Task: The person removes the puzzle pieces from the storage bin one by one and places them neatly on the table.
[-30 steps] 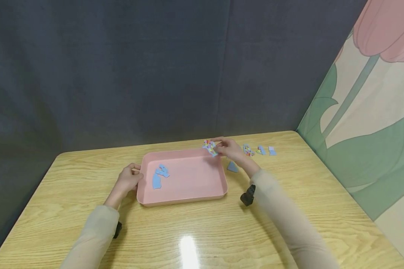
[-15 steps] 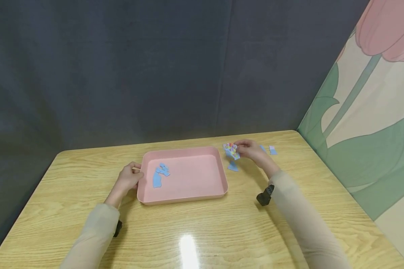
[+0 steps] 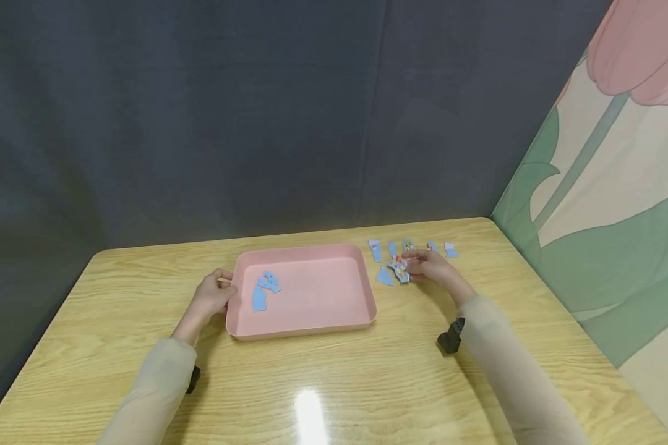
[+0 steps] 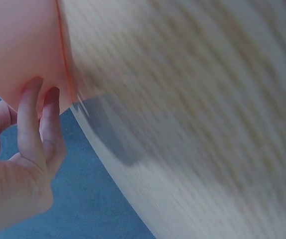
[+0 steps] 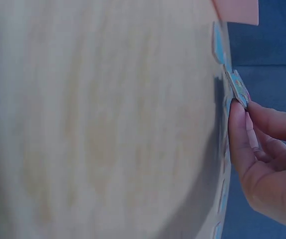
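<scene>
At the pink tray (image 3: pixel 312 293), my left hand (image 3: pixel 213 293) holds the left wall. In the left wrist view its fingers (image 4: pixel 29 117) lie along the outside of that wall, and the thumb reaches toward the rim. Right of the tray, my right hand (image 3: pixel 433 269) pinches a flower-patterned puzzle piece (image 3: pixel 399 269) between thumb and fingertips. The right wrist view shows this piece (image 5: pixel 237 88) tilted, close over the table. A plain blue puzzle piece (image 3: pixel 385 276) lies just left of it. Several blue pieces (image 3: pixel 259 298) lie at the left inside the tray.
Behind my right hand, more pieces lie in a loose row, from a blue and lilac one (image 3: pixel 375 250) to another at the right end (image 3: pixel 450 250). The wooden table (image 3: pixel 245 389) ends at a dark curtain (image 3: pixel 256 123), with a flower-painted wall (image 3: pixel 618 204) on the right.
My right hand has moved right and down from above the tray's far right corner, bringing the flowered piece over the table beside the plain blue one. My left hand stays on the tray.
</scene>
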A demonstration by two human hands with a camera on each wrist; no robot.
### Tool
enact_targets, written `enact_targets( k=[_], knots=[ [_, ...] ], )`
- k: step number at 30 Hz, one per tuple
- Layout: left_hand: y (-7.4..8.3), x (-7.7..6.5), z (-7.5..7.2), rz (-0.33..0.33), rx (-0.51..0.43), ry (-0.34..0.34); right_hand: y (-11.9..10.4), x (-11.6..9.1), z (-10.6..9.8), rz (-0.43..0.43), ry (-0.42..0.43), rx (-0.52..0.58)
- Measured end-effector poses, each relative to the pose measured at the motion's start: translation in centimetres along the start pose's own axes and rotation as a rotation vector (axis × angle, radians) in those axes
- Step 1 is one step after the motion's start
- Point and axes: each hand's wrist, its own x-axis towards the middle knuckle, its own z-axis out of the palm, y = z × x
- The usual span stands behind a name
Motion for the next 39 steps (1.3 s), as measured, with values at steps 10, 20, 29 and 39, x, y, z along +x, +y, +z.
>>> enact_targets(
  k=[10,20,29,39],
  knots=[
    [-0.3,0.2,0.1,-0.002,-0.004,0.000,1.1,0.1,-0.1,0.019,0.013,0.002],
    [-0.2,0.2,0.1,-0.006,0.003,0.007,0.6,-0.4,-0.2,-0.003,0.036,-0.060],
    [-0.3,0.3,0.0,-0.001,0.001,0.012,0.6,-0.3,-0.3,0.018,0.034,-0.060],
    [-0.2,0.2,0.0,-0.005,0.003,0.011,-1.0,-0.6,0.2,0.022,0.081,-0.080]
  ],
)
